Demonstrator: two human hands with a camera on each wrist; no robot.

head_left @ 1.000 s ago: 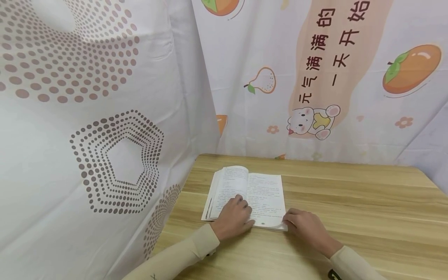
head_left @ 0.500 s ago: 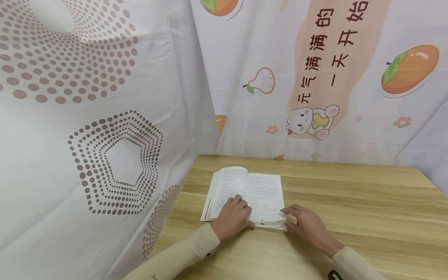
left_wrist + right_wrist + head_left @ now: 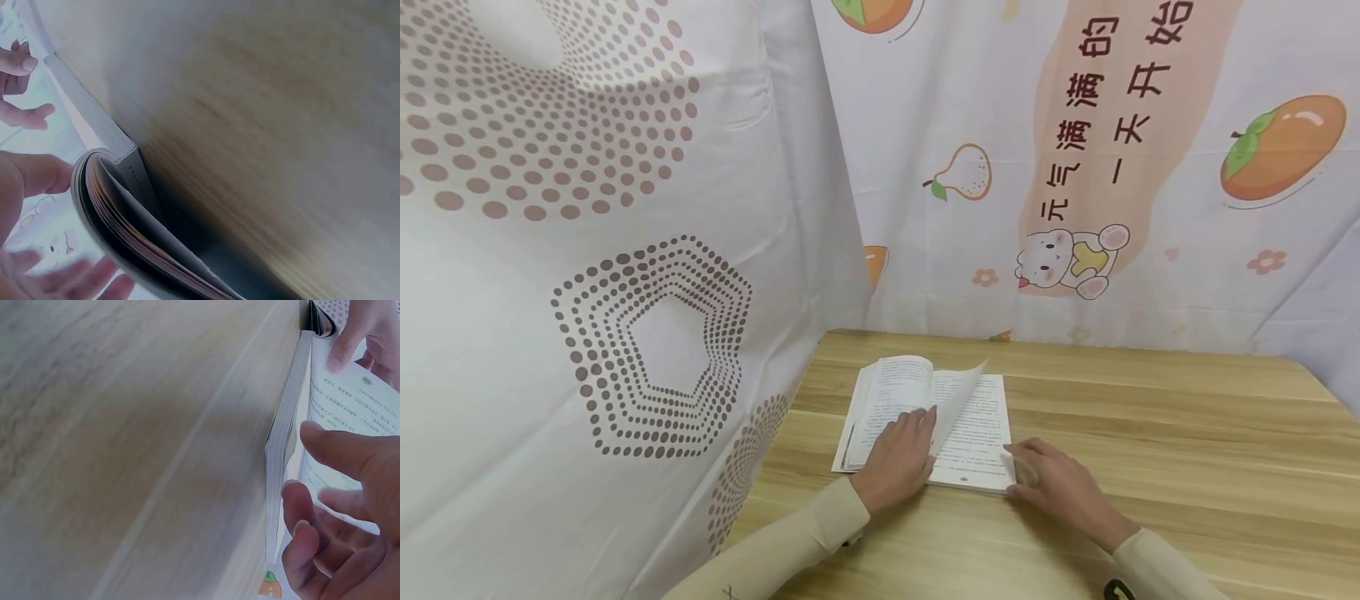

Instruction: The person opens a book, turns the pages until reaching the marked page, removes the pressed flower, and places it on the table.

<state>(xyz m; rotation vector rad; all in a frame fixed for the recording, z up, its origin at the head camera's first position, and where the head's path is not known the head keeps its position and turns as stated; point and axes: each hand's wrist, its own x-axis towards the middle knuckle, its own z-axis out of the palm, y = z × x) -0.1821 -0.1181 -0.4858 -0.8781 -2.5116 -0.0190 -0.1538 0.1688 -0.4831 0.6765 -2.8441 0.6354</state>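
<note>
An open book lies on the wooden table, printed pages facing up. One loose leaf stands raised and slanting near its middle, over the right-hand page. My left hand rests over the lower left page and gutter, fingers extended against the raised leaf. In the left wrist view its thumb touches the curved page edges. By the lower right corner is my right hand, its fingers bent loosely. The right wrist view shows a gap between its thumb and fingers, with a slightly lifted page edge beside them.
The wood-grain table extends to the right of the book. White cloth with dotted patterns hangs close on the left. Another cloth, printed with fruit and characters, hangs behind the table's far edge.
A leaf has lifted from the right side and swung leftward to my left hand. My left fingers have shifted slightly right against it. The right hand stays near the lower corner.
</note>
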